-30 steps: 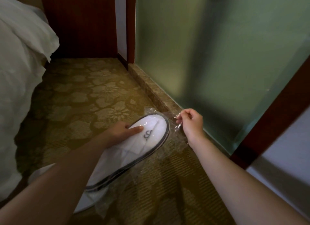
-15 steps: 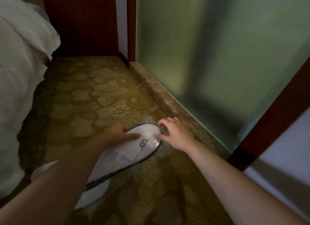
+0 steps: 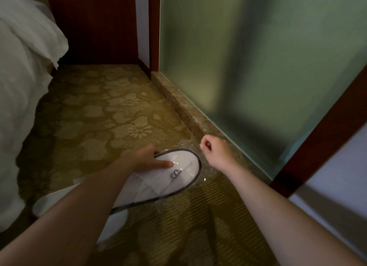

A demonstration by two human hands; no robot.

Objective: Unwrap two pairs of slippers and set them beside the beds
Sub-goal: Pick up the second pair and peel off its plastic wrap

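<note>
A white slipper pair (image 3: 168, 178) with dark piping and a logo sits inside a clear plastic wrapper (image 3: 208, 172), held above the carpet. My left hand (image 3: 147, 158) grips the slippers near the toe, thumb on top. My right hand (image 3: 213, 148) is closed in a pinch on the wrapper's end just past the toe, pulling it to the right. Below my left forearm, two more white slippers (image 3: 115, 224) lie unwrapped on the carpet beside the bed (image 3: 21, 91).
The bed's white duvet hangs down at the left. A frosted glass panel (image 3: 258, 67) on a stone sill (image 3: 184, 111) runs along the right. A dark wooden panel (image 3: 93, 25) closes the far end. Patterned carpet (image 3: 103, 115) lies between.
My right hand pinched the wrapper's end, then lay flat on the slipper toe, and now pinches the plastic again to the right. The left hand keeps its grip.
</note>
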